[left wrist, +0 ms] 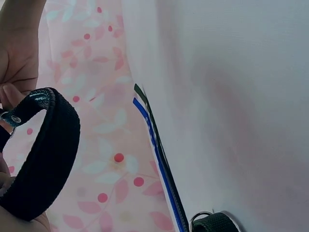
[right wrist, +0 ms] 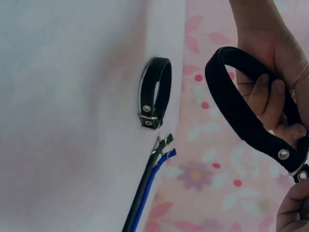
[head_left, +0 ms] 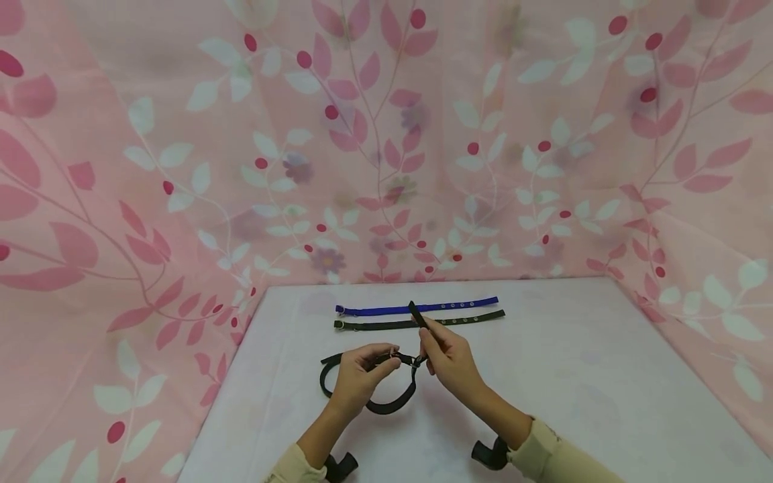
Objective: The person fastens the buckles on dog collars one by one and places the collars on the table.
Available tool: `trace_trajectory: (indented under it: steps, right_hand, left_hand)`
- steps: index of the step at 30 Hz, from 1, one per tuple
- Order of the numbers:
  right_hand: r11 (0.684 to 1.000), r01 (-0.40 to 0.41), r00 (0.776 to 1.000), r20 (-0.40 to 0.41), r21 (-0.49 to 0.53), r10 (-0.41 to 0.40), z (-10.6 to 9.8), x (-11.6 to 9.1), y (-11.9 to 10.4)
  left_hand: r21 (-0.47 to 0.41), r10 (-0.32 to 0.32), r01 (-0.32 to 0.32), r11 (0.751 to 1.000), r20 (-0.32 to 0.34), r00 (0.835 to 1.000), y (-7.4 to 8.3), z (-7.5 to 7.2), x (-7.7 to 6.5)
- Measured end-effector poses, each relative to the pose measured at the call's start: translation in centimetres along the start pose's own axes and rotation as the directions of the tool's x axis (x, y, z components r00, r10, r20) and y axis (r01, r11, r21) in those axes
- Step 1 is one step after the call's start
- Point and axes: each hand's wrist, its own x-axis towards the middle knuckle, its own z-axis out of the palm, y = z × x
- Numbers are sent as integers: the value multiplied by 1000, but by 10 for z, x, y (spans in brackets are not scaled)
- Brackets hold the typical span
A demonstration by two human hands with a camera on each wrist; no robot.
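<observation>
Both hands hold one black collar point(head_left: 394, 406) above the table, its strap bent into a loop. My left hand point(head_left: 357, 377) pinches it beside the buckle, with fingers partly inside the loop in the right wrist view. My right hand point(head_left: 451, 359) grips the strap's free end, which sticks up past the fingers. Metal eyelets point(right wrist: 284, 154) show on the strap near the buckle. Behind my left hand lies a second dark collar point(right wrist: 155, 92), buckled into a ring on the table and partly hidden in the head view.
Farther back on the white table point(head_left: 580, 376), a blue collar point(head_left: 386, 310) and a dark green collar point(head_left: 380, 326) lie straight, side by side, with eyelets toward the right. Pink floral cloth point(head_left: 386, 134) rises behind and at both sides.
</observation>
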Motion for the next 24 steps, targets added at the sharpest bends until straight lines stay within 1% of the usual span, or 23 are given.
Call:
trace_trajectory:
  steps: [3, 6, 10, 15, 18, 22, 24]
  right_hand:
    - [1000, -22, 1000, 23, 1, 22, -2, -1, 2]
    - [998, -46, 999, 25, 36, 45, -5, 1, 2]
    - [998, -34, 999, 31, 51, 32, -7, 3, 1]
    - [1000, -12, 1000, -2, 3, 12, -9, 1, 0]
    - [1000, -4, 1000, -18, -5, 4, -11, -1, -6]
    - [999, 31, 1000, 8, -40, -30, -13, -3, -19]
    - [997, 37, 999, 35, -61, -35, -13, -3, -19]
  left_hand:
    - [-1, -9, 9, 1000, -10, 1000, -1, 0, -1]
    - [7, -19, 19, 1000, -32, 999, -1, -1, -1]
    - [14, -41, 42, 999, -72, 997, 2, -2, 2]
    - [-11, -78, 77, 997, -142, 987, 4, -4, 4]
    - [-27, -85, 82, 996, -143, 986, 4, -5, 4]
    - [-48, -83, 77, 996, -154, 985, 5, -7, 6]
    - [-65, -81, 71, 995, -171, 982, 6, -7, 6]
